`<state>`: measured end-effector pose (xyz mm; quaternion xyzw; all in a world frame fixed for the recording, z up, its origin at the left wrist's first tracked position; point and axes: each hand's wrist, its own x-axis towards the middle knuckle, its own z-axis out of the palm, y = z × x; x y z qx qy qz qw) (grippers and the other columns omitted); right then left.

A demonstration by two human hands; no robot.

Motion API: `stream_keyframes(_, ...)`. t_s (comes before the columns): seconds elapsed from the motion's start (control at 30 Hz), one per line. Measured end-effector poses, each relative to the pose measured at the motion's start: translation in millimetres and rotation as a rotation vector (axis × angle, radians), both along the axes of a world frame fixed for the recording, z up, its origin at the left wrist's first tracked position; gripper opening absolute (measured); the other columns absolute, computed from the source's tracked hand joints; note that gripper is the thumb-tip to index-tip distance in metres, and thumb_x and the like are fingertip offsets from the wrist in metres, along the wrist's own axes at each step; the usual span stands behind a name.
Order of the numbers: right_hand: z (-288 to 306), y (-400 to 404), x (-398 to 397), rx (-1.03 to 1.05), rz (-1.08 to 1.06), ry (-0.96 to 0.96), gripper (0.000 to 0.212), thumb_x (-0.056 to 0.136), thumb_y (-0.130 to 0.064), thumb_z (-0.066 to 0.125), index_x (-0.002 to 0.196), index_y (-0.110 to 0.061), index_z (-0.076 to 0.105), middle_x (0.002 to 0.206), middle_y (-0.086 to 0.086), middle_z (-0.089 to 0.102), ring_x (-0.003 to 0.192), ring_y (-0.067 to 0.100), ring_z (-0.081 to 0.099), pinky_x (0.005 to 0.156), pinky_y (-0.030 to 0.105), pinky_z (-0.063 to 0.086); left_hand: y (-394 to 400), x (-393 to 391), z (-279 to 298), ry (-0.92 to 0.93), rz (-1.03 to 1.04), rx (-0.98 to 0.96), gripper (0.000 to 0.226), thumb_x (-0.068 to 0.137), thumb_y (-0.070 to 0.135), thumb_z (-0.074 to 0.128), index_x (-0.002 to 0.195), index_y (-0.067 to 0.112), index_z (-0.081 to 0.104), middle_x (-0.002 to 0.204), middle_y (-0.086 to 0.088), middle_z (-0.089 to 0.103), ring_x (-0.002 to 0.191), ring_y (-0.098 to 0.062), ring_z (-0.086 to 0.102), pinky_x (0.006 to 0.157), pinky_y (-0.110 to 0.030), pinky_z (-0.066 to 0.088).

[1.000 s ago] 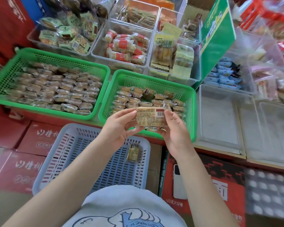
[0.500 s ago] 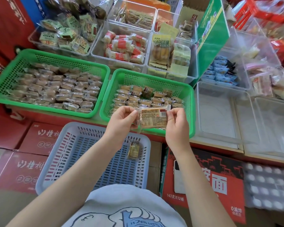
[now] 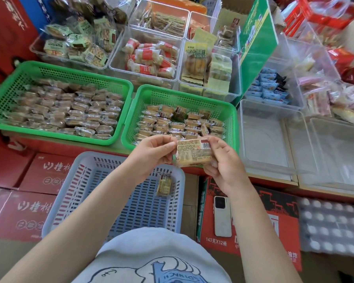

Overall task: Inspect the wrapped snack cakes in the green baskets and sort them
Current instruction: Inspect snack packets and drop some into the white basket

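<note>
Two green baskets sit side by side on the shelf. Left basket [image 3: 8,94], at 10 o'clock from frame centre, packed nearly full with wrapped cakes in rows. Right basket [image 3: 234,127], at 12 o'clock, about half covered, cakes bunched toward its near side, a few tipped on edge. Blue basket [image 3: 74,193] lower down at 7 o'clock, resting on red cartons [image 3: 39,176]; one loose cake [image 3: 164,185] lies inside near its far right corner. Clear bins [image 3: 274,139] at 3 o'clock, just right of the right basket. More clear bins of mixed snacks behind the green baskets, 11 to 1 o'clock. Green sign [image 3: 258,43] stands tilted at 1 o'clock. White phone [image 3: 222,216] lies flat on a red box [image 3: 274,231] at 5 o'clock.

Held cake [image 3: 193,153] at centre, over the near rim of the right basket, label side with barcode facing up, roughly level. Left hand [image 3: 151,154] pinches its left end, thumb on top, fingers curled under. Right hand [image 3: 225,162] grips the right end, thumb by the barcode, fingers wrapped beneath. Hands apart from each other, touching only the wrapper.
</note>
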<state>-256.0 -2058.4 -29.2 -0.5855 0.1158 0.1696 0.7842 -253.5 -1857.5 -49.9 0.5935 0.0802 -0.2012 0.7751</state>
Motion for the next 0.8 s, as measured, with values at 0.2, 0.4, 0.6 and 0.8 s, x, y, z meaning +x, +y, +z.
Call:
stream_keyframes(0.2,4,4,-3,-0.048,-0.306,0.041,0.017,0.104,-0.021,0.05,0.099,-0.009,0.061,0.06,0.001,0.055,0.035,0.006,0.034,0.033,0.019,0.023,-12,-5,9,-0.022,0.055,0.06,0.023,0.094,0.02,0.069,0.117,0.021,0.064,0.089,0.003,0.073,0.084,-0.014,0.069,0.074,-0.027,0.056)
stream_keyframes(0.4,-2,8,-1,-0.035,-0.398,0.108,0.024,0.105,-0.02,0.05,0.083,-0.011,0.054,0.049,-0.001,0.038,0.034,0.009,0.027,0.034,0.022,0.019,-26,-16,2,-0.219,0.139,0.453,0.013,0.083,0.018,0.082,0.093,0.019,0.073,0.085,0.004,0.075,0.081,-0.013,0.071,0.074,-0.027,0.059)
stream_keyframes(0.6,-9,9,6,-0.002,-0.397,0.191,0.018,0.105,-0.017,0.048,0.092,-0.012,0.059,0.056,0.001,0.04,0.035,0.008,0.028,0.033,0.021,0.02,-15,-11,-2,-0.179,0.097,0.428,0.002,0.089,0.017,0.076,0.088,0.016,0.077,0.083,-0.006,0.076,0.082,-0.025,0.072,0.075,-0.037,0.061)
stream_keyframes(0.8,-12,10,15,-0.073,-0.26,0.166,0.019,0.105,-0.017,0.046,0.11,-0.003,0.059,0.062,0.004,0.04,0.036,0.008,0.028,0.033,0.022,0.02,-13,-3,1,0.134,0.093,0.035,0.041,0.086,0.038,0.07,0.12,0.017,0.061,0.112,-0.011,0.068,0.097,-0.024,0.071,0.077,-0.037,0.061)
